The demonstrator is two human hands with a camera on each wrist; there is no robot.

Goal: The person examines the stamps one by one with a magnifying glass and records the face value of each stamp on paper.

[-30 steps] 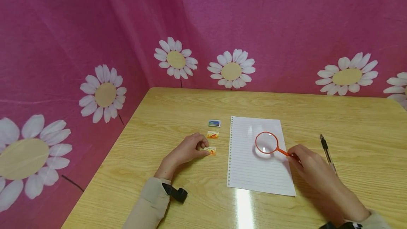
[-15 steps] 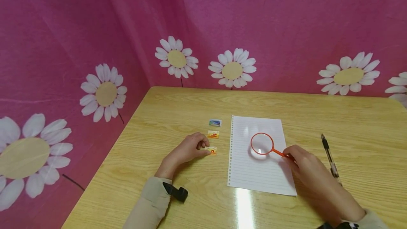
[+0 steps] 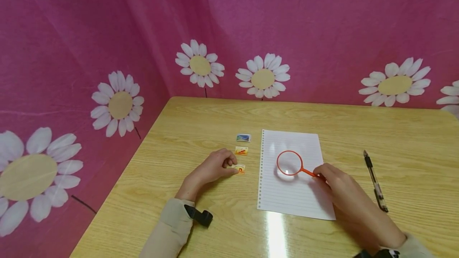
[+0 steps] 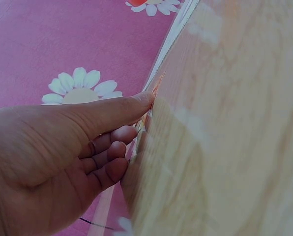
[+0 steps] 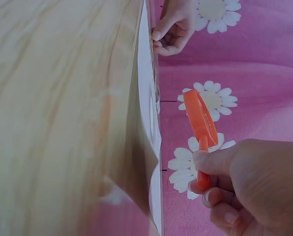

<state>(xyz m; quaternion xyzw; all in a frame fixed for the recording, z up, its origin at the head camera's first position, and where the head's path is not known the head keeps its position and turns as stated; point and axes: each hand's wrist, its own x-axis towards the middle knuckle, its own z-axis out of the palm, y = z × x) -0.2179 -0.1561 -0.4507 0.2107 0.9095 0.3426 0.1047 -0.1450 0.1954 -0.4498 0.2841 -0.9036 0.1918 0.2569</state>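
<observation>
Three small stamps form a column on the table in the head view: a blue-green one (image 3: 243, 138) farthest away, a yellow and red one (image 3: 241, 151) in the middle, and a yellow and orange one (image 3: 242, 169) nearest. My left hand (image 3: 214, 166) pinches the left edge of the nearest stamp between thumb and curled fingers, partly covering it. My right hand (image 3: 344, 186) grips the handle of an orange magnifying glass (image 3: 309, 172). Its lens hangs over the lined sheet of paper (image 3: 290, 200). In the right wrist view, the magnifying glass (image 5: 199, 117) is raised above the sheet.
A black-capped pen (image 3: 374, 181) lies right of the paper, close to my right forearm. The wooden table (image 3: 201, 122) meets a pink curtain (image 3: 305, 19) with white flowers at the back and left. Light glares near the table's front.
My right hand has moved the magnifying glass left and slightly nearer over the paper, showing more of the pen. My left hand has stayed at the nearest stamp.
</observation>
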